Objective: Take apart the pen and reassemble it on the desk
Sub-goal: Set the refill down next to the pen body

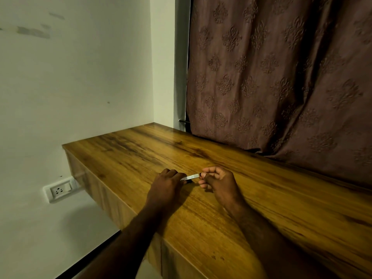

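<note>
A white pen point(190, 176) is held between two hands just above the wooden table point(261, 208), near the middle of its front part. The pen lies almost level, pointing from left to right, and only its middle part is seen between the hands. A small dark piece is seen at its right end, at the right hand's fingertips, and another dark bit shows under its left end; what these are cannot be told.

The left hand point(168, 186) is turned with its back to the camera. Its fingers point(177, 175) are curled down and closed over the left end of the pen, so this end is hidden. The right hand point(218, 184) is placed just beside it, a little to the right. Its fingers point(209, 171) are bent inward, and the thumb and forefinger are pinched on the right end of the pen. The other fingers of this hand are curled loosely under the palm. Both forearms are stretched over the table from the near edge. If the hands rest on the table surface or are held a little above it cannot be told.

A brown patterned curtain point(281, 77) hangs behind the table on the right. A white wall point(80, 77) is seen on the left, with a white socket point(59, 190) low on it, beside the table's left end.
</note>
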Demonstrator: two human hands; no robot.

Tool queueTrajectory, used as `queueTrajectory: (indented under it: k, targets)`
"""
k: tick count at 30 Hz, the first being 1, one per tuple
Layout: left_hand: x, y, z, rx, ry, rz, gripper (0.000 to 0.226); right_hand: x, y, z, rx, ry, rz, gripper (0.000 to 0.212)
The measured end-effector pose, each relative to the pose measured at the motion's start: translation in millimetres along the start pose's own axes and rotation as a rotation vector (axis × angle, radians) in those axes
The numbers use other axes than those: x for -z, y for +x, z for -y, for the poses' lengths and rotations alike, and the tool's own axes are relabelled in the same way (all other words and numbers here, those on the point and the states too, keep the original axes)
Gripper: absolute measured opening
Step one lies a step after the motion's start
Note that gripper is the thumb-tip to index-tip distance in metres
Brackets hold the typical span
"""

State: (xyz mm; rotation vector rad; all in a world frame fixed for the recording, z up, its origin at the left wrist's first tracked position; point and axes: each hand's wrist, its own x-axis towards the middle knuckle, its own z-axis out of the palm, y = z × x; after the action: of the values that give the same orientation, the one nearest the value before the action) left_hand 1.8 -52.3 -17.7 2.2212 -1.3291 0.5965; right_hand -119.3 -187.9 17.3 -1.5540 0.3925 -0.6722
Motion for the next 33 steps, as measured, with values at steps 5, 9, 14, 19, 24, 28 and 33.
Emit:
queueTrajectory:
  k: [5,9,14,19,24,28,33]
  targets:
    - [6.1,-0.5,-4.5,-0.056,-0.049,-0.048,0.042,-2.2,0.6,-0.2,-0.006,-0.023,0.007,0.011]
    - [9.2,-1.0,-7.4,-0.075,-0.036,-0.068,0.037,-2.0,-1.3,0.7,-0.018,0.014,-0.007,0.010]
    - [9.5,-3.5,-6.5,-0.063,-0.059,-0.105,0.036,-5.0,-3.6,-0.4,-0.016,0.035,-0.034,0.012]
    - [9.8,-2.6,-7.5,-0.042,-0.065,-0.098,0.037,-24.3,-3.1,-7.1,0.060,0.012,-0.125,0.021]
    - [9.4,-0.7,-6.6,-0.024,-0.060,-0.087,0.048,-26.4,-1.8,-9.6,0.114,-0.181,-0.138,0.034]
    - [17.9,2.8,7.3,0.119,-0.151,-0.216,0.026,-19.9,-2.1,-7.7,0.146,-0.243,-0.184,0.034]
    - [31.0,17.5,64.9,0.266,-0.035,-0.095,0.017,-26.9,-2.9,-14.4,0.212,-0.309,-0.163,0.028]
